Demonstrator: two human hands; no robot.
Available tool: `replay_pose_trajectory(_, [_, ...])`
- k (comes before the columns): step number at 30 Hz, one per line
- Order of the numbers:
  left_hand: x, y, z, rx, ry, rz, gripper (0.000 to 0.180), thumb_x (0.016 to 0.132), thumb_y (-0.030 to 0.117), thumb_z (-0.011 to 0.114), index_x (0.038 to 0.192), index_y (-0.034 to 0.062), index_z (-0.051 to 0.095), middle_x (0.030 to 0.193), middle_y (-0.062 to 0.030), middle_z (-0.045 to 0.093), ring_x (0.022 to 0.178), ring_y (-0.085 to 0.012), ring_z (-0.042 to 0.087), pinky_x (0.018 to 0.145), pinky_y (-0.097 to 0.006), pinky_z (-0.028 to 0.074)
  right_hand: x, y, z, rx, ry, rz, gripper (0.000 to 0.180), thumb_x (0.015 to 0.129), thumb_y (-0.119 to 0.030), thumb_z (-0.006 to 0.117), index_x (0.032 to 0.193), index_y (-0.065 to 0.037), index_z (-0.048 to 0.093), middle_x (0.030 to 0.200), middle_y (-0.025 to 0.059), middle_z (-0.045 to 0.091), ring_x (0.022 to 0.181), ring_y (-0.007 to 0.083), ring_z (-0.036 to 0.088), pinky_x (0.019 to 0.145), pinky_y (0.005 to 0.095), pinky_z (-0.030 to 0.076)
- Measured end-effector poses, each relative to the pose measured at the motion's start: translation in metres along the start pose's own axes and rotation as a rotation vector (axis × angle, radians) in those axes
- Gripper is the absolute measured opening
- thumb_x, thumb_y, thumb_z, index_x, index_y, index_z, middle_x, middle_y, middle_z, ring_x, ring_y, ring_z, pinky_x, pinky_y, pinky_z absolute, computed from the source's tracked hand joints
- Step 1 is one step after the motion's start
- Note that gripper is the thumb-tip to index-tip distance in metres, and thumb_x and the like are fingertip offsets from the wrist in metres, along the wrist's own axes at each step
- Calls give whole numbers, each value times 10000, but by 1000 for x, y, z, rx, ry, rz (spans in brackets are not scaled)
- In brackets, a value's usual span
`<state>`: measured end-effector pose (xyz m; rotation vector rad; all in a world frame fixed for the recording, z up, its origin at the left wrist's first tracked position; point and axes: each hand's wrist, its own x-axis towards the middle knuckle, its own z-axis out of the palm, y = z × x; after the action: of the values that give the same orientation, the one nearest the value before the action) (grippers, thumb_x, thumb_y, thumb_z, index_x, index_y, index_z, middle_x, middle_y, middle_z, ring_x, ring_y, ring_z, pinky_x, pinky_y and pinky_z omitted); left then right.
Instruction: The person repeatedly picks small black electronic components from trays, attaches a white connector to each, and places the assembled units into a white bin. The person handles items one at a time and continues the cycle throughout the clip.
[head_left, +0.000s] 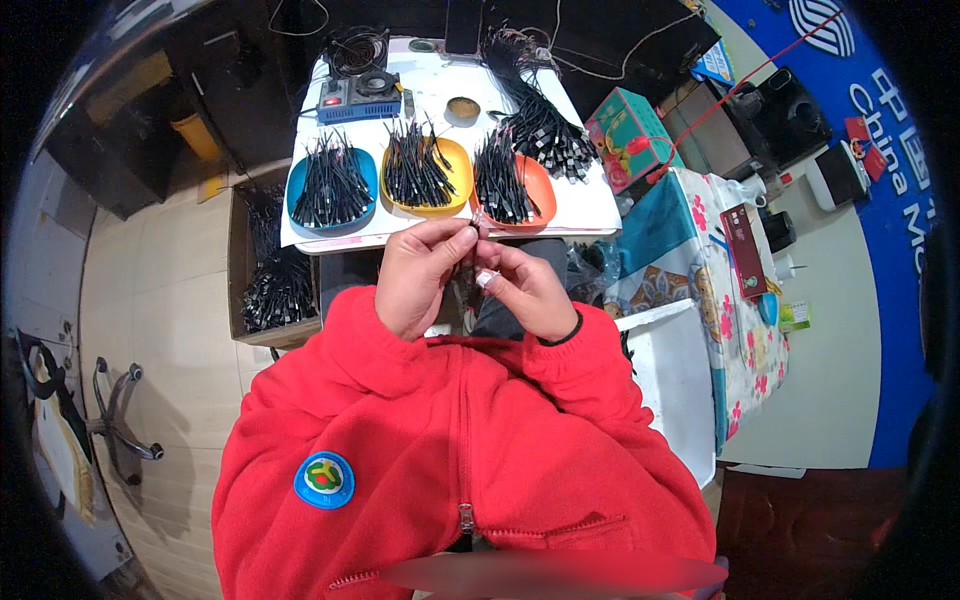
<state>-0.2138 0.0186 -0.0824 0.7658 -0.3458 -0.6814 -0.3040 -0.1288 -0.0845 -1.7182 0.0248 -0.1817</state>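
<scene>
In front of my chest, at the near edge of the white table (430, 236), my two hands meet on a short black cable (466, 280). My left hand (415, 280) pinches it near its top end, where thin bare wire tips seem to stick out. My right hand (535, 295) closes on it just below, with a white wrap on one finger. Much of the cable is hidden by my fingers. Just beyond them stand a blue tray (368, 205), a yellow tray (462, 172) and an orange tray (541, 190), each heaped with similar short black cables.
A small blue device with a round top (362, 98) and a small round tin (463, 108) sit farther back. Loose black cables (545, 130) pile at the back right. Left of the table is a cardboard box (238, 265) of cables; right, a white bin (680, 390) and cloth-covered table (735, 345).
</scene>
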Motion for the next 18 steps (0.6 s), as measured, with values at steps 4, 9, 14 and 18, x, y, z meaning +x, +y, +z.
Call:
replay_pose_trajectory(4, [-10, 0, 7, 191, 28, 112, 174, 883, 51, 607, 1016, -54, 646, 862, -107, 677, 769, -146, 643, 724, -254, 517, -3, -26, -12, 15, 120, -59, 128, 901, -95, 599, 973, 10, 591, 873, 4, 599, 781, 56, 533, 693, 210, 443])
replay_pose_trajectory(9, [-16, 1, 12, 260, -45, 122, 182, 880, 58, 617, 1025, -47, 657, 831, -86, 671, 708, -117, 621, 650, -225, 506, 4, -44, -8, 229, 92, -97, 137, 876, -60, 625, 974, 28, 585, 903, 25, 607, 795, 72, 570, 700, 214, 456])
replay_pose_trajectory(14, [-18, 4, 9, 245, -64, 97, 182, 887, 51, 606, 1029, -52, 654, 794, -79, 658, 623, -83, 558, 569, -196, 456, 4, -37, 1, 62, 139, -301, 70, 871, -23, 617, 931, -9, 584, 914, 30, 604, 818, 78, 580, 735, 217, 468])
replay_pose_trajectory(18, [-18, 1, 10, 74, -45, 36, 181, 887, 35, 597, 1031, -63, 647, 777, -81, 648, 595, -77, 518, 541, -190, 421, 3, -22, 12, 497, 124, -215, 105, 877, -37, 609, 972, -21, 565, 920, 25, 584, 804, 87, 571, 729, 222, 467])
